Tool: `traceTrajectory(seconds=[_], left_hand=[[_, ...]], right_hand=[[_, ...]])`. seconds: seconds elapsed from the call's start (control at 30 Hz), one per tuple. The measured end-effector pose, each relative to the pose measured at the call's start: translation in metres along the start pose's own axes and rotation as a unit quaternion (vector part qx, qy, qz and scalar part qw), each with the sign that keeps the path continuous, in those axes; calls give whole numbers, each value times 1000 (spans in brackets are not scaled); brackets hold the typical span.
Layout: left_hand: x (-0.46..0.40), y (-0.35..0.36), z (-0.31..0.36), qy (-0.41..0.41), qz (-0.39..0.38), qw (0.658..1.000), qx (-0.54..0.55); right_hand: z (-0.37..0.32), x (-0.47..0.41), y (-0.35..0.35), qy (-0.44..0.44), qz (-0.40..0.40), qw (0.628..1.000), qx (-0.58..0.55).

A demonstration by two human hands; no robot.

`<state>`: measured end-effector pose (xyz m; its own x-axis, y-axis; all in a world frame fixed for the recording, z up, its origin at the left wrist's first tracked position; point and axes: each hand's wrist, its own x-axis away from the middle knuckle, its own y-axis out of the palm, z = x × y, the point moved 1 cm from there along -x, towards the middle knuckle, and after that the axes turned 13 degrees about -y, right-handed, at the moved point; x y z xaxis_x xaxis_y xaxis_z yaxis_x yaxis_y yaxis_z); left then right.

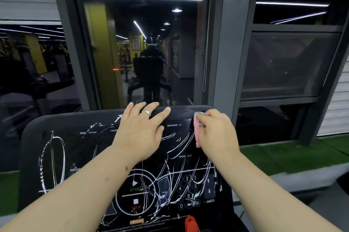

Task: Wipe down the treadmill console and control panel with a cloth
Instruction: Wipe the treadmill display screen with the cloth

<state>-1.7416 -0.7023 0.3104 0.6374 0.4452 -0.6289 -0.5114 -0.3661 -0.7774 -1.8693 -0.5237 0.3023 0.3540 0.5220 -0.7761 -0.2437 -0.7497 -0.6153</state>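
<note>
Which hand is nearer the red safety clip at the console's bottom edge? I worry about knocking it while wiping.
Right. The right hand, holding the pink cloth, is up the console from the red clip, roughly above it; the left hand rests further left near the top edge.

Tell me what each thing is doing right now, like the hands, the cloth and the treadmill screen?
left hand: flat, fingers straight, resting on the console's top edge.
right hand: gripping the pink cloth against the panel's upper right.
pink cloth: bunched under the right hand, touching the panel.
console panel: dark, streaked with white marks, not yet wiped clean.
red safety clip: sitting at the console's bottom edge.
</note>
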Motion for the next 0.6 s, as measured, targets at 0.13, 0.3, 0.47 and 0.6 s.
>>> traceTrajectory(seconds=[0.13,0.3,0.47,0.6], left_hand=[[0,-1,-1,5,-3,1000,-3],[0,0,-1,5,2,1000,-1],[0,1,-1,-2,-2,1000,3],[0,1,-1,1,-2,1000,4]], right_hand=[[26,-7,-8,51,-3,999,11],[6,-6,-3,39,-49,998,-16],[22,-7,-8,100,-42,994,-22],[-6,-3,0,71,-34,997,-26]])
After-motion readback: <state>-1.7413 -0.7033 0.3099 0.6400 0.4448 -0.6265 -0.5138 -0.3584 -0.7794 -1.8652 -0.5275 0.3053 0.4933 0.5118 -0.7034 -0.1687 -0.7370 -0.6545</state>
